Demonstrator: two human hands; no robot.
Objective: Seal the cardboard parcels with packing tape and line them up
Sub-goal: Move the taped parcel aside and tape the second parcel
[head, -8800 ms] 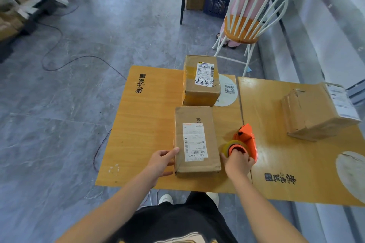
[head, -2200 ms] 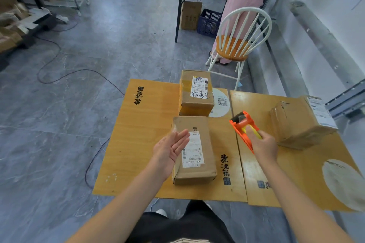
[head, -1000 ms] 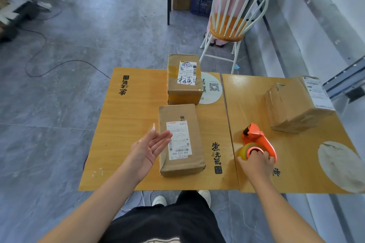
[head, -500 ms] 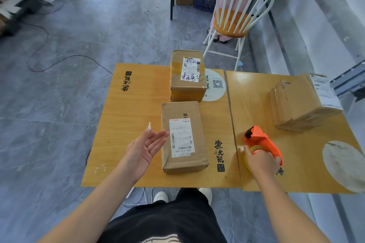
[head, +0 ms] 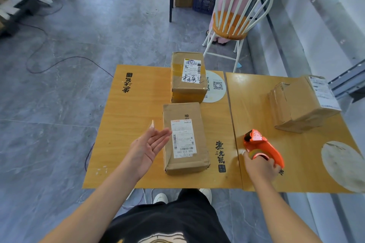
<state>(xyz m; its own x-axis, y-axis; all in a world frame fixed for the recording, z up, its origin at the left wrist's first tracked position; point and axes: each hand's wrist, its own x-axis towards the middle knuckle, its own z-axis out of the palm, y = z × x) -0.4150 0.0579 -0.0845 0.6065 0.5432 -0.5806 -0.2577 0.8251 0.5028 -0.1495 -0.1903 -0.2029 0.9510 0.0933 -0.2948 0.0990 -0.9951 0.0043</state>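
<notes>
Starting at our right hand (head: 260, 169), we see it resting on the orange tape dispenser (head: 262, 149), fingers laid over the roll rather than clearly clenched on the handle — the dispenser sits on the table (head: 134, 108) at about 4 o'clock from the near parcel (head: 184, 138), its nose pointing toward 11 o'clock. Our left hand (head: 149, 149) hovers palm-up and spread wide just beside that parcel's left edge, holding no parcel; a small clear sliver, probably tape, sticks up from a fingertip. The near parcel lies flat, label up, its long axis running 12 to 6. Directly at 12 o'clock, nearly touching, the far parcel (head: 187, 79) lies on the same axis, glossy tape visible on its top, so we judge those two lined up. Whether the near one's seams are fully taped we cannot tell. The third parcel (head: 302, 104) sits well apart at 2 o'clock, skewed, its end flaps looking loose — in our judgement it still needs sealing and bringing into the row.
</notes>
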